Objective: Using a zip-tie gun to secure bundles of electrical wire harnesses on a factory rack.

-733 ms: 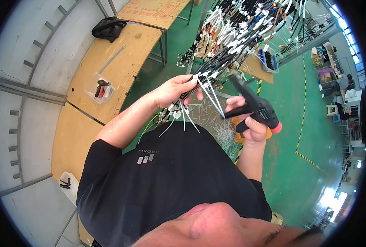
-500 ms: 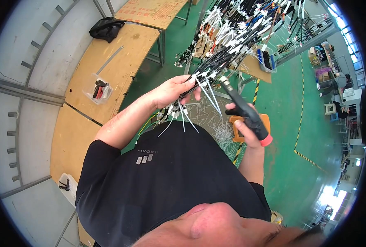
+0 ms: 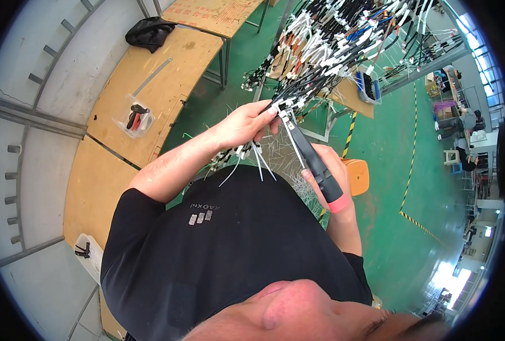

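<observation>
My left hand (image 3: 249, 123) is closed round a bundle of black cables (image 3: 300, 85) with white connectors, in front of my chest. White cable ties (image 3: 256, 162) hang with loose tails below that grip. My right hand (image 3: 333, 173) holds a black cable tie gun (image 3: 315, 162) with a red end cap. Its nose touches the bundle just right of my left fingers, at a tie whose white tail runs along the tool. The fingers wrap the handle and partly hide it.
A large mass of cables (image 3: 343, 40) lies on a rack ahead. Beyond my right hand stands an orange stool (image 3: 357, 176); cut tie ends litter the floor. On the wooden table (image 3: 178, 62) at left are a clear box with tools (image 3: 136, 120) and a black bag (image 3: 150, 34). People work far right.
My right hand has brought the tie gun left and up against the bundle, where before it was held apart to the right. The left hand keeps its grip, shifted slightly right.
</observation>
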Demonstrator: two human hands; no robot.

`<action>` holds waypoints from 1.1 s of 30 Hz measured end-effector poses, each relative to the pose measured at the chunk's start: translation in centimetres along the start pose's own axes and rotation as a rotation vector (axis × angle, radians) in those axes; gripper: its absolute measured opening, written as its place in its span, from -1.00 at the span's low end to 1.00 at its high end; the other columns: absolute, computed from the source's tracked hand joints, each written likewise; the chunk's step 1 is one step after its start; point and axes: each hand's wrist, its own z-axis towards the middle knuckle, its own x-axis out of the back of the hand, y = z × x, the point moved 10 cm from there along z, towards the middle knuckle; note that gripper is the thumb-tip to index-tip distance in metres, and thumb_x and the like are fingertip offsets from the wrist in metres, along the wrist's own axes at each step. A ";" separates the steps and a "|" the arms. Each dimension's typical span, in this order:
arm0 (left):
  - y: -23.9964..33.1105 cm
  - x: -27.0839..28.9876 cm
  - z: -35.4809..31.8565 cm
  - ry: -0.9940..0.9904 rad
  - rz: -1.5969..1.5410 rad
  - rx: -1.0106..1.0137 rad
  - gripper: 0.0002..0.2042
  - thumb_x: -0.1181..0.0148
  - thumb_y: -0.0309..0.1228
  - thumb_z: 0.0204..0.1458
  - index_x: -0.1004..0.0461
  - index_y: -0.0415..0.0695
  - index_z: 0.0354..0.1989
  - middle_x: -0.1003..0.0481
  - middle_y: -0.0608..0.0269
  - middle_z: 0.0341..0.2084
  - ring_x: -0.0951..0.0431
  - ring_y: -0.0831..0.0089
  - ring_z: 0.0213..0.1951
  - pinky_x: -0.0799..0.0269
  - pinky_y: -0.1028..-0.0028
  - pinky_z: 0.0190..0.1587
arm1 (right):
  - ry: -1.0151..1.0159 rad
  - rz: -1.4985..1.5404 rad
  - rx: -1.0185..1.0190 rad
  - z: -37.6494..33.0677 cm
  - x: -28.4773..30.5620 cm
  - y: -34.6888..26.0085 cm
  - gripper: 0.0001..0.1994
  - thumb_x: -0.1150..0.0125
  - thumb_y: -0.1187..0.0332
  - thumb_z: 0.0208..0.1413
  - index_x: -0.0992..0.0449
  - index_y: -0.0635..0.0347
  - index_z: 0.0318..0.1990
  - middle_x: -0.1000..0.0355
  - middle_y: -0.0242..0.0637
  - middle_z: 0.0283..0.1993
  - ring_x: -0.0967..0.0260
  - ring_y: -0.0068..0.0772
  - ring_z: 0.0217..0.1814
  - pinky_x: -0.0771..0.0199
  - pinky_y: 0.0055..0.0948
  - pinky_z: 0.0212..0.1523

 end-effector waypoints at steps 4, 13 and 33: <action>0.4 0.2 -0.4 0.051 0.118 0.027 -0.73 0.15 -0.22 0.54 -0.46 -0.10 -0.01 -0.54 0.44 -0.27 -0.40 0.70 -0.46 -0.38 0.57 -0.39 | -0.005 -0.050 -0.006 -0.3 -0.5 0.0 -0.50 -0.45 0.39 0.12 -0.49 0.35 0.20 -0.55 -0.01 0.11 -0.51 0.07 0.16 -0.48 -0.14 0.22; 2.3 -0.3 -1.0 0.066 0.381 -0.178 -0.75 0.05 -0.58 0.33 -0.33 -0.18 0.14 -0.55 0.20 -0.24 -0.52 0.43 -0.35 -0.49 0.35 -0.25 | -0.005 -0.039 -0.042 0.0 -0.9 -0.2 -0.51 -0.44 0.47 0.03 -0.51 0.36 0.15 -0.54 -0.04 0.01 -0.54 0.03 0.04 -0.52 -0.20 0.11; 2.8 -0.2 -0.6 0.078 0.470 -0.210 -0.72 -0.04 -0.43 0.42 -0.29 -0.23 0.22 -0.62 -0.07 -0.20 -0.67 0.00 -0.06 -0.54 0.14 0.01 | 0.081 -0.159 0.148 0.0 -2.2 1.9 -0.67 -0.31 0.49 0.02 -0.53 0.26 0.00 -0.54 -0.10 -0.05 -0.55 0.01 0.04 -0.44 0.04 0.35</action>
